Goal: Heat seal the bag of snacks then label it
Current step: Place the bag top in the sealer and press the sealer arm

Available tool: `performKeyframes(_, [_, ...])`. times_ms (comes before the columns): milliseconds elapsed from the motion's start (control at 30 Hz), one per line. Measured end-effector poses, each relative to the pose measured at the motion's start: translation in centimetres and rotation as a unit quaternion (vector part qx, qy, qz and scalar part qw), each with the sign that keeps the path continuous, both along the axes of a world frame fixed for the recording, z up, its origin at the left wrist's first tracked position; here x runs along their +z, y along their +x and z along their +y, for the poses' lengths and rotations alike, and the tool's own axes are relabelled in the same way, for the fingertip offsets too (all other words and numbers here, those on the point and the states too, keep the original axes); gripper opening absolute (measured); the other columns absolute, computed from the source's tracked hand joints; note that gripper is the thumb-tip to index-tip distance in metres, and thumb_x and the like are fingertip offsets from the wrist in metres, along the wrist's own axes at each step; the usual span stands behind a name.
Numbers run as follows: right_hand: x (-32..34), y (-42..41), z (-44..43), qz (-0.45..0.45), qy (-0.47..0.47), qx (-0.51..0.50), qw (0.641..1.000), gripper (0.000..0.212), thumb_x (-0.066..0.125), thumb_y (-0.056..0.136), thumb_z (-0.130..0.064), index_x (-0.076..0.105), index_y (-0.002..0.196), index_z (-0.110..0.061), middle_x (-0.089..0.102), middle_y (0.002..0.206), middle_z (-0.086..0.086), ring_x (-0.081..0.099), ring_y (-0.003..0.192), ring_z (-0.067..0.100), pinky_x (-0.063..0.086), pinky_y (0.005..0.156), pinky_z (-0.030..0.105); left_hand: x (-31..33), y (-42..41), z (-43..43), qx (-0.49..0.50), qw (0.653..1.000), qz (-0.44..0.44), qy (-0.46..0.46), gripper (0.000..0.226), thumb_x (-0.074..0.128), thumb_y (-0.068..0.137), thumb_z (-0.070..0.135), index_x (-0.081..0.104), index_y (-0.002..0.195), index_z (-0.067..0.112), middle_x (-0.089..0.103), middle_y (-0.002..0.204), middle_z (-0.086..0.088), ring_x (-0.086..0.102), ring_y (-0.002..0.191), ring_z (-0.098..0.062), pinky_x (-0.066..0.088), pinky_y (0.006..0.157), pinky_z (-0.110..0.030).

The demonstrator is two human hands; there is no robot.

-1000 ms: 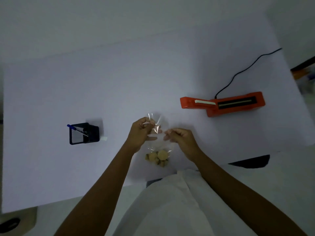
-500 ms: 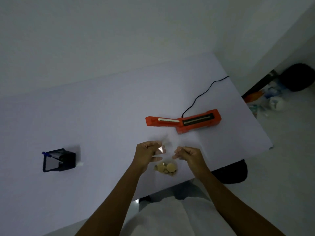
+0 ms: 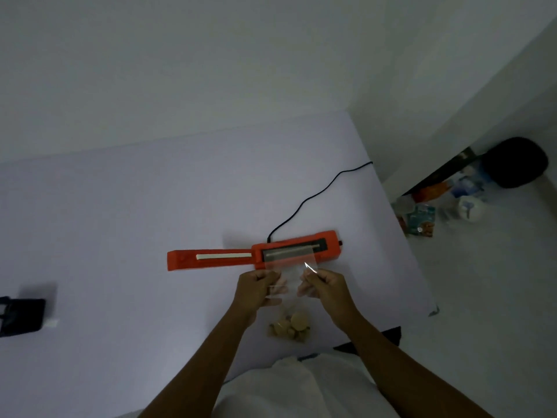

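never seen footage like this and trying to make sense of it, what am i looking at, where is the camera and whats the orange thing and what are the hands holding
The picture comes from a wide-angle camera worn on a person's head, looking down at their own two bare hands; there is no robot. They work at a pale table.

The long orange thing is a heat sealer, lying flat with its arm opened out to the side and a black power cord running off the table's far edge.

The left hand and right hand each pinch a side of a clear plastic bag, its open top reaching onto the sealer's strip. Round tan snacks sit at the bag's bottom.

At the far left edge is a dark holder.
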State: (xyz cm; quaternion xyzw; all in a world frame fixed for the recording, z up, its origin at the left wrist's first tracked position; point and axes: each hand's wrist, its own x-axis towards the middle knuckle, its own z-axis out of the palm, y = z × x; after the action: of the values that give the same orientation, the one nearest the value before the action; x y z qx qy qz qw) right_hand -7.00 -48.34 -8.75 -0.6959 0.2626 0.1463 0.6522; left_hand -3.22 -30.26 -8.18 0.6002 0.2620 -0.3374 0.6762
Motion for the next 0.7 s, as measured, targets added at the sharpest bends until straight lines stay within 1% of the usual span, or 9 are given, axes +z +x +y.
performKeyframes(67, [-0.7,0.6,-0.7,0.01,0.001,0.014,1.0,0.028,0.059,0.096,-0.022,0.072,0.086,0.0,0.075,0.075,0.014,0.072,0.074,0.032,0.056,0.077,0.042,-0.4,0.1,-0.8,0.019,1.0,0.004,0.012,0.017,0.065,0.091,0.018,0.071,0.097,0.003,0.076,0.091,-0.015,0.074,0.082,-0.029,0.061,0.073,-0.045])
performKeyframes(133, [-1.2,1.2,-1.4,0.017,0.011,0.026,0.999,0.026,0.059,0.096,-0.02,0.072,0.085,0.0,0.075,0.076,0.014,0.071,0.074,0.033,0.056,0.079,0.046,-0.6,0.2,-1.6,0.038,0.999,0.008,0.023,0.018,0.066,0.09,0.018,0.071,0.096,0.002,0.076,0.089,-0.015,0.074,0.08,-0.028,0.061,0.066,-0.041])
performKeyframes(233, [-1.7,1.9,-2.6,0.026,0.033,0.049,0.998,0.021,0.062,0.094,-0.019,0.073,0.086,-0.003,0.075,0.079,0.015,0.071,0.078,0.035,0.056,0.081,0.046,-0.8,0.3,-2.7,0.067,0.997,0.015,0.031,0.017,0.068,0.089,0.018,0.072,0.094,0.002,0.075,0.083,-0.013,0.074,0.073,-0.024,0.06,0.061,-0.037])
performKeyframes(333, [-2.2,2.3,-3.4,0.031,0.051,0.061,0.996,0.015,0.065,0.091,-0.017,0.074,0.088,-0.005,0.075,0.082,0.016,0.071,0.079,0.031,0.055,0.081,0.045,-1.0,0.3,-3.6,0.086,0.995,0.027,0.034,0.019,0.068,0.089,0.02,0.072,0.093,0.002,0.075,0.082,-0.014,0.074,0.07,-0.024,0.059,0.059,-0.036])
performKeyframes(467, [-3.2,2.4,-4.3,0.052,0.063,0.038,0.996,0.014,0.07,0.088,-0.016,0.076,0.083,-0.005,0.074,0.08,0.02,0.067,0.074,0.031,0.054,0.081,0.051,-1.4,0.3,-4.4,0.097,0.994,0.038,0.029,0.023,0.068,0.089,0.023,0.072,0.095,0.001,0.075,0.086,-0.016,0.073,0.075,-0.029,0.059,0.06,-0.037])
performKeyframes(567, [-3.6,2.4,-4.8,0.066,0.066,0.022,0.995,0.014,0.072,0.086,-0.016,0.076,0.079,-0.005,0.072,0.073,0.018,0.065,0.067,0.025,0.052,0.074,0.044,-1.7,0.3,-4.7,0.092,0.995,0.036,0.026,0.024,0.066,0.09,0.024,0.072,0.097,0.002,0.075,0.092,-0.017,0.073,0.083,-0.032,0.061,0.066,-0.042])
performKeyframes(633, [-3.7,2.4,-4.9,0.068,0.078,0.021,0.994,0.015,0.071,0.087,-0.017,0.076,0.079,-0.006,0.072,0.073,0.015,0.064,0.064,0.022,0.049,0.07,0.04,-1.7,0.2,-5.0,0.095,0.995,0.035,0.026,0.023,0.065,0.091,0.024,0.072,0.097,0.002,0.075,0.091,-0.015,0.073,0.082,-0.03,0.061,0.064,-0.041])
performKeyframes(700, [-3.8,2.5,-5.0,0.086,0.102,0.017,0.991,0.017,0.07,0.088,-0.02,0.076,0.082,-0.005,0.074,0.077,0.013,0.062,0.063,0.018,0.046,0.065,0.034,-1.7,0.2,-5.1,0.1,0.994,0.037,0.026,0.023,0.064,0.091,0.023,0.072,0.097,0.002,0.075,0.09,-0.013,0.074,0.081,-0.028,0.06,0.062,-0.038])
